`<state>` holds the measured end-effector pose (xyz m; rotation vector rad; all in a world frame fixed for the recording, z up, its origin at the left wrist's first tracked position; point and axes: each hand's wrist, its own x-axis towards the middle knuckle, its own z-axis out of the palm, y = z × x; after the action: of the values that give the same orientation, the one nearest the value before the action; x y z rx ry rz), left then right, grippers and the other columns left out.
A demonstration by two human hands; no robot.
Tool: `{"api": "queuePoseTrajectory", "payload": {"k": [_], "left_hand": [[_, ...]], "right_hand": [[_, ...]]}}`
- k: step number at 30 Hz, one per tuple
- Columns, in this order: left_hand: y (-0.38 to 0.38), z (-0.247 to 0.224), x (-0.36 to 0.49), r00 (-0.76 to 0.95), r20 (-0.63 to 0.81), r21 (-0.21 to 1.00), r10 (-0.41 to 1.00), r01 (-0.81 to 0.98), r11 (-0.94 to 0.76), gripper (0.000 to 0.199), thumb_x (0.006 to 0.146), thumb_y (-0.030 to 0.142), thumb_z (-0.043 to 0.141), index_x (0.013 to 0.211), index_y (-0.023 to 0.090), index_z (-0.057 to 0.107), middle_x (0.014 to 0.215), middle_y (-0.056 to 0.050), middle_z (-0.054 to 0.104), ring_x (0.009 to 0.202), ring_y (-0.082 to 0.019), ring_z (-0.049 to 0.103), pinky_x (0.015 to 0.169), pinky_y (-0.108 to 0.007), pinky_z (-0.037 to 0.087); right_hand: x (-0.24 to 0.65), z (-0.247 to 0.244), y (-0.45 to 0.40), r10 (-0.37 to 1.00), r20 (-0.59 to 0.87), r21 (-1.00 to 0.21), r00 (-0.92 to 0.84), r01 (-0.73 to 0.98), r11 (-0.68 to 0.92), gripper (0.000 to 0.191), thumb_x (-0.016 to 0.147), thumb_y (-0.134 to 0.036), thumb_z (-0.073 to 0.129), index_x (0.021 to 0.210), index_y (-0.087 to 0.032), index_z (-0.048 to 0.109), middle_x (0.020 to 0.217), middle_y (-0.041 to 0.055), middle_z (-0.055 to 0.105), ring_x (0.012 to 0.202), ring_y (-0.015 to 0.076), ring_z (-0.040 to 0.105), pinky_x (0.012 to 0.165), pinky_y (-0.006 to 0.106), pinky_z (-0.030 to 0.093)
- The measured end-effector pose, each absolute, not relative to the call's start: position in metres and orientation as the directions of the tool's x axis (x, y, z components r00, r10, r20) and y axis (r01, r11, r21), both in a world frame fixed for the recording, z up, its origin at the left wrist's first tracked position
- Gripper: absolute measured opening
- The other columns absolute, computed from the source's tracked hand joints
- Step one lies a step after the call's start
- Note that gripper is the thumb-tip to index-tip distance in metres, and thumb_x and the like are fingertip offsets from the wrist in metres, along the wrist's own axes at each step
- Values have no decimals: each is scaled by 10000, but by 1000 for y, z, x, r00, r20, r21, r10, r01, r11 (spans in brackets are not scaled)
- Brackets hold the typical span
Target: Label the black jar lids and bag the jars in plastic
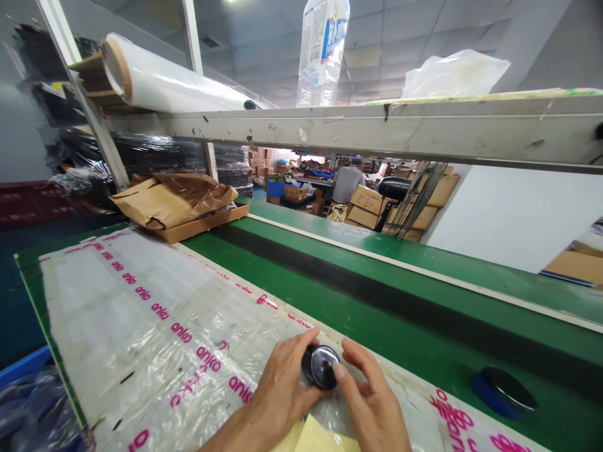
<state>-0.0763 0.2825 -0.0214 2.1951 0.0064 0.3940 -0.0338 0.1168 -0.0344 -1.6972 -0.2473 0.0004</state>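
Note:
My left hand (285, 383) is closed around a small round black piece with a glossy top, like a lid or cap (322, 365), and holds it just over the plastic-covered bench edge. My right hand (370, 398) is at the piece's right side. Its thumb tip touches or nearly touches the rim, and its fingers are curved and apart. Yellow paper slips (316, 436) lie below, between my wrists. Off to the right, a round black-and-blue piece (504, 392) sits on the green conveyor belt (400, 333).
Clear plastic sheeting with pink print (155, 339) covers the bench. A shallow cardboard tray (202, 225) holds brown paper (174, 198) at the back left. Overhead, a shelf beam (358, 133) carries a plastic bottle (324, 53) and a film roll (174, 78). A person (348, 183) sits far behind.

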Motion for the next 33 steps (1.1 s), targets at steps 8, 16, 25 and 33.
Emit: {"api": "queuePoseTrajectory", "payload": {"k": [8,16,25,33], "left_hand": [[283,-19,-78,956,285,748,66,-179,-640,738,791,153,826,1422,274,463,1300,-22,663,1172,-247,598,1061,-411,472],[284,-20,-76,962,260,771,86,-153,-618,799,726,65,835,1405,301,487,1313,6,664,1205,-248,590,1072,-392,463],[285,-21,-76,970,224,809,96,-130,-573,724,771,167,814,1414,303,512,1325,-11,664,1227,-267,584,1094,-415,457],[304,-19,-64,967,173,899,186,-78,-431,761,708,243,745,1429,242,503,1419,-94,596,1332,-321,539,1197,-499,376]], "right_hand": [[-24,-33,120,285,31,-998,958,47,-47,443,789,-524,771,1073,-189,714,1082,116,758,905,315,728,821,398,580],[-25,-21,114,282,80,-977,956,131,-167,475,905,-627,578,1056,-206,739,1129,98,749,1067,299,669,937,374,516],[-27,-22,122,309,139,-978,941,180,-108,348,891,-509,649,1079,-224,715,1092,73,748,1006,271,686,868,347,535],[-11,-7,109,185,150,-946,971,196,-260,488,978,-570,456,1169,-205,717,1134,94,769,958,282,732,746,361,606]]}}
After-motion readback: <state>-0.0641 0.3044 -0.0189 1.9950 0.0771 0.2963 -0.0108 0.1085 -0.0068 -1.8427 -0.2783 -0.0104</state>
